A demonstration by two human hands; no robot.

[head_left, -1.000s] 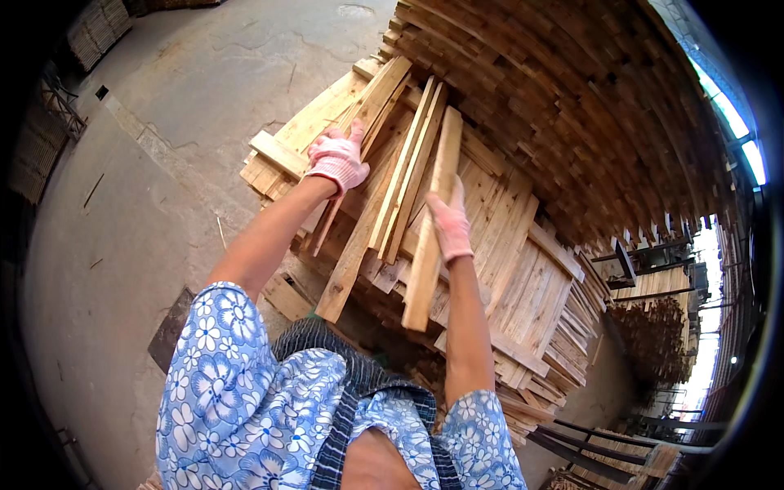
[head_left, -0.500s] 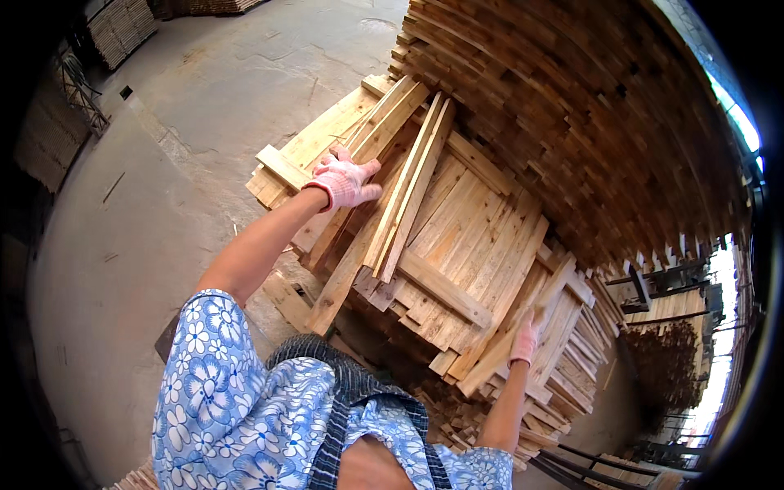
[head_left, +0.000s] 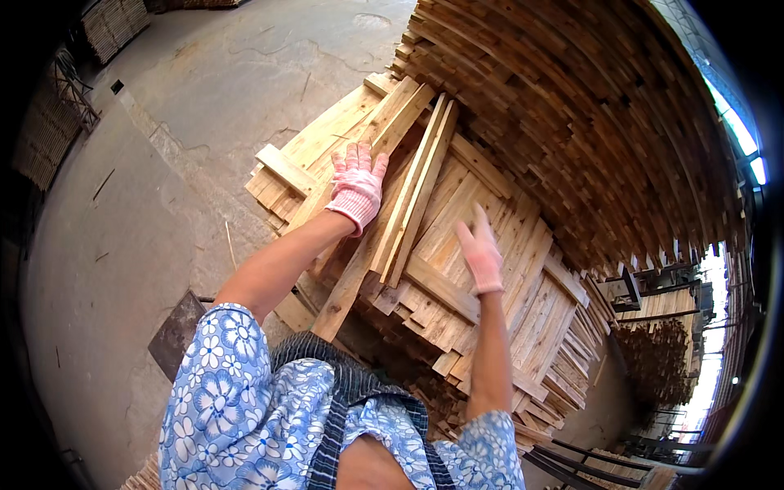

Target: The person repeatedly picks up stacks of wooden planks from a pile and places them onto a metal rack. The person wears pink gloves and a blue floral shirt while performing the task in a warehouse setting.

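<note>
The left hand wears a pink and white glove. Its grip is spread wide, fingers apart, and it lies flat on a long board that leans across the low stack of boards. It pinches nothing. The right hand, also in a pink glove, is held up over the middle of the stack with fingers straight and loose, holding nothing. I cannot tell if it touches the wood. Two thin slats lie side by side just right of the left hand. One short block sits at the stack's left edge. A tall wall of boards rises behind, too many to count. The stack's near edge is hidden by the person's flowered sleeves
</note>
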